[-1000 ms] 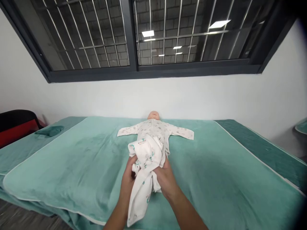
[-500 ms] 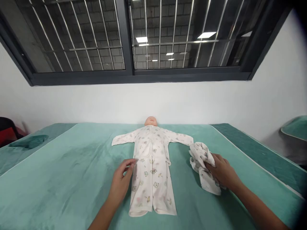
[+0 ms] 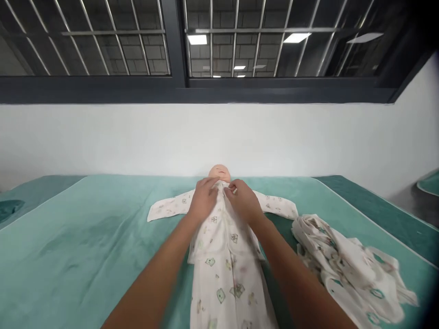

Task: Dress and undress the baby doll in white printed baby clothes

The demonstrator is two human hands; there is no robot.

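Note:
A baby doll [image 3: 219,172] lies on its back at the far edge of the bed, only its head showing. On it is a white, animal-printed baby top [image 3: 219,228], sleeves spread out to both sides. Matching baby trousers [image 3: 222,292] lie straight below, their lower ends cut off by the frame. My left hand [image 3: 205,197] is at the left side of the collar, thumb and fingers closed on the cloth. Across from it, my right hand [image 3: 243,197] pinches the collar's right side, fingers curled. Both forearms cover parts of the top.
A crumpled pile of white printed baby clothes [image 3: 336,260] rests on the right of the green bedspread [image 3: 96,246]. Behind the doll's head rises a white wall [image 3: 144,137] with a dark-framed, barred window [image 3: 185,91] above.
My right hand has let go of the crumpled clothes, which now lie spread at the right. Both hands have moved up and inward to the top's collar. The camera view has shifted closer.

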